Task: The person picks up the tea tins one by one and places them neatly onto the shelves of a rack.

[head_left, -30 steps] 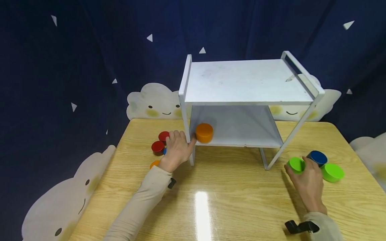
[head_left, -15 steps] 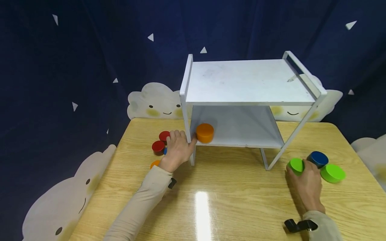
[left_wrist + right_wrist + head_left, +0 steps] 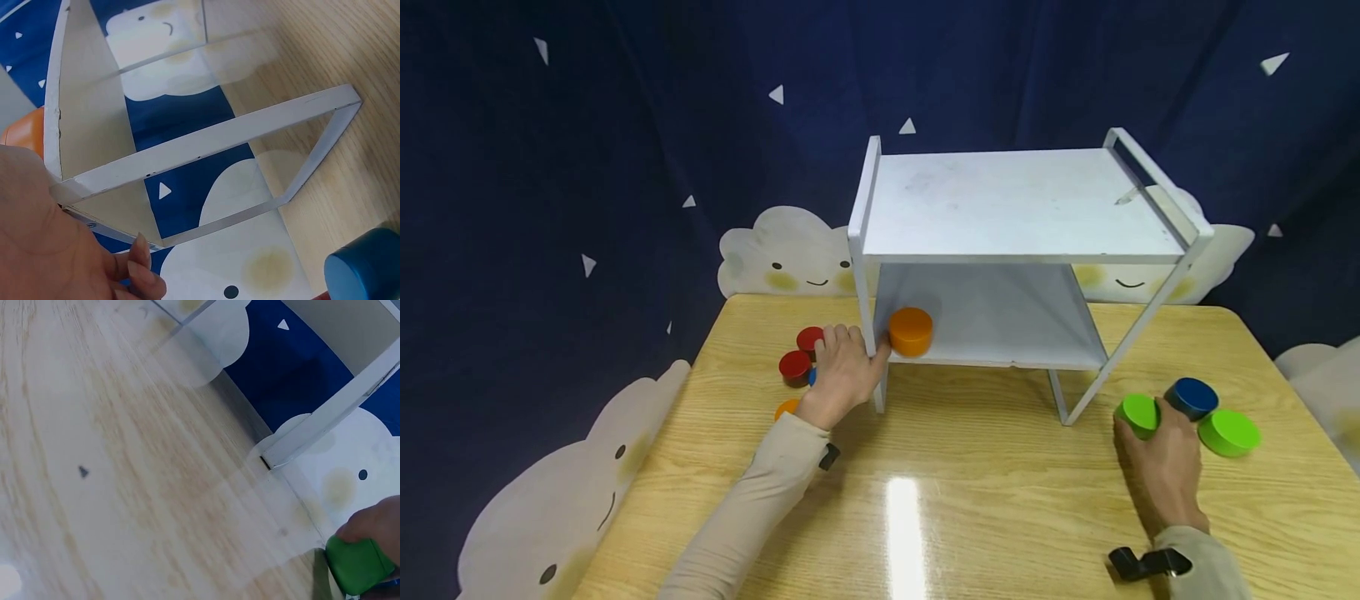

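Our right grip [image 3: 1172, 454] pinches a green block [image 3: 1139, 414] near the right side of the counter [image 3: 992, 492]; our left grip [image 3: 844, 371] clasps the white shelf [image 3: 1015, 208]. One orange block [image 3: 911, 332] sits on its lower tier [image 3: 1000, 329], other blocks [image 3: 794, 367] off it: we judge the work barely begun.
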`<state>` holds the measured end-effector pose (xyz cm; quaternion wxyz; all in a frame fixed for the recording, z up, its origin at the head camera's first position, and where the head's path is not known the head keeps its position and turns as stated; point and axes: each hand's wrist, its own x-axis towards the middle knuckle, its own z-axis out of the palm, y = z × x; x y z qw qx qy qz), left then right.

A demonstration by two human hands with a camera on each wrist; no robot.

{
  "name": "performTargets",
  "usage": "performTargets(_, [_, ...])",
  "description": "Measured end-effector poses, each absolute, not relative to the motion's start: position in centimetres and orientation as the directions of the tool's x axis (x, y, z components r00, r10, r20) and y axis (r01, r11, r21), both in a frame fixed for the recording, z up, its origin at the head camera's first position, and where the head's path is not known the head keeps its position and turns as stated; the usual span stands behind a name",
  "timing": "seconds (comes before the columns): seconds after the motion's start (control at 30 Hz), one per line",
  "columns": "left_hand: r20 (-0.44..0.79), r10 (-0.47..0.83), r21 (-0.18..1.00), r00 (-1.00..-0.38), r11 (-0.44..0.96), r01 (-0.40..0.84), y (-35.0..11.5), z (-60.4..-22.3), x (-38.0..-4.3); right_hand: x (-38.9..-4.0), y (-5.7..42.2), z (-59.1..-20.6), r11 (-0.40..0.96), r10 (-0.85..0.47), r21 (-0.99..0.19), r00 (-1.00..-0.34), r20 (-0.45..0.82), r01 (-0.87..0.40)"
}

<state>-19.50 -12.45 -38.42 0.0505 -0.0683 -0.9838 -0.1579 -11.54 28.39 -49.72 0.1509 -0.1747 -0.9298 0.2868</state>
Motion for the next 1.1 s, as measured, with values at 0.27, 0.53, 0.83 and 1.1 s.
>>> performTargets(0.27, [0.122,0.118,0.309,-0.986,0.939,0.15,-12.48,-38.48,-19.46,-11.49,28.5,-49.97,0.771,0.416,-0.599,-0.884,0.213,0.219])
performTargets(0.53, [0.121,0.12,0.317,-0.985,0.936,0.153,-12.5,-38.48,-19.55,-11.63,28.51,-50.07,0.775,0.416,-0.594,-0.881,0.226,0.214])
performTargets(0.83, [0.115,0.116,0.322,-0.987,0.935,0.147,-12.5,-38.53,-19.44,-11.56,28.36,-50.24,0.773,0.423,-0.59,-0.883,0.203,0.234])
performTargets(1.1, [0.122,0.117,0.329,-0.986,0.932,0.152,-12.42,-38.46,-19.32,-11.34,28.11,-50.25,0.774,0.418,-0.595,-0.881,0.223,0.217])
